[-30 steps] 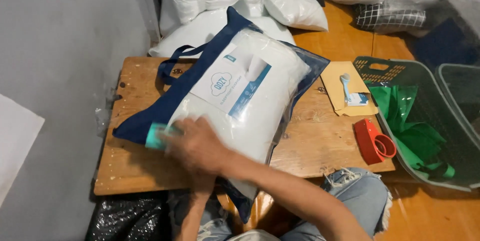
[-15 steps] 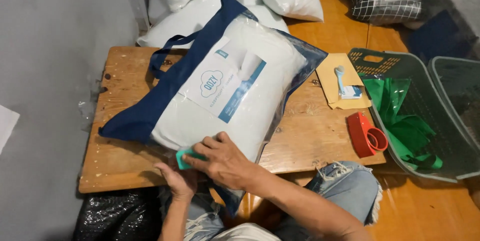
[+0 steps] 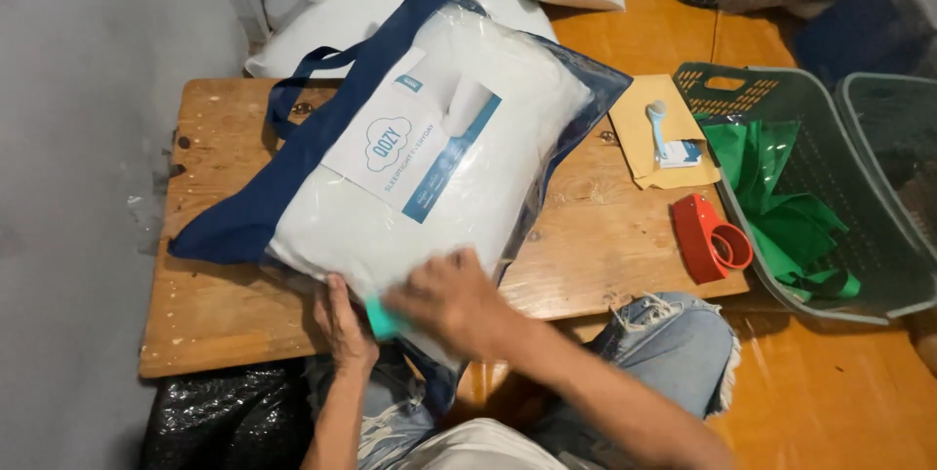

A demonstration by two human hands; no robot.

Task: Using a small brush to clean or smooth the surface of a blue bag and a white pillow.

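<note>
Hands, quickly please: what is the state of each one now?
Left hand: fingers flat against the near edge of the bagged pillow, gripping nothing visible.
Right hand: blurred, closed over a small teal object.

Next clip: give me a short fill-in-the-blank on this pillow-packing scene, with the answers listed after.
1. The white pillow sits in a clear bag trimmed in ____ fabric.
2. The bag lies on a ____ table.
3. The red tape dispenser lies just left of the green ____.
4. Between the left hand and right hand shows a small ____ object.

Missing words: navy blue; wooden; basket; teal
</note>
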